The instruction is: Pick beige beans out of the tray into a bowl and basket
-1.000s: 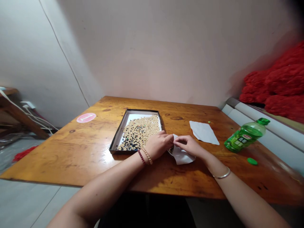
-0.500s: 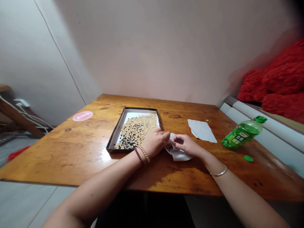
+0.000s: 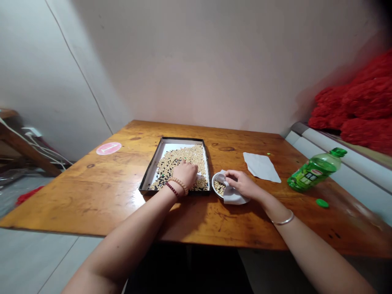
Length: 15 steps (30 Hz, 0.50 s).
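On the tabletop [image 3: 92, 196], the left hand [image 3: 185, 174] lies palm-down on the mixed beans [image 3: 186, 157] in a black tray [image 3: 150, 165]; whether it grasps any, I cannot tell. Just right of the tray, the right hand [image 3: 241, 183] pinches a white paper [image 3: 234, 198] draped over a small bowl [image 3: 215, 184] of beans. Farther right lie a paper sheet [image 3: 260, 167], a green bottle [image 3: 315, 171] and its cap [image 3: 322, 203].
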Each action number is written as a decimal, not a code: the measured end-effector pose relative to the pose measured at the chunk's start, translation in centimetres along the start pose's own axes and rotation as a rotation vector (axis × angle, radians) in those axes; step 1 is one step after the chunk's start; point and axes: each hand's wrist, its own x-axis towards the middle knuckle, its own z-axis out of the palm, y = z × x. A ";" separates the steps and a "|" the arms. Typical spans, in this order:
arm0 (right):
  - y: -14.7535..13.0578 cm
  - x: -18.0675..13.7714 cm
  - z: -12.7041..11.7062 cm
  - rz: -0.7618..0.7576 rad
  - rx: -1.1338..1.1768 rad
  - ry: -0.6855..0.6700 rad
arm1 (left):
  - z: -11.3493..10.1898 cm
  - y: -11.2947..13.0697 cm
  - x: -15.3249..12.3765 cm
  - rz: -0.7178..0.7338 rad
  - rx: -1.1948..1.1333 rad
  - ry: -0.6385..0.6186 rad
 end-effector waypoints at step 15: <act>0.2 0.3 0.4 0.036 0.082 0.089 | 0.1 0.5 0.0 0.061 -0.022 -0.011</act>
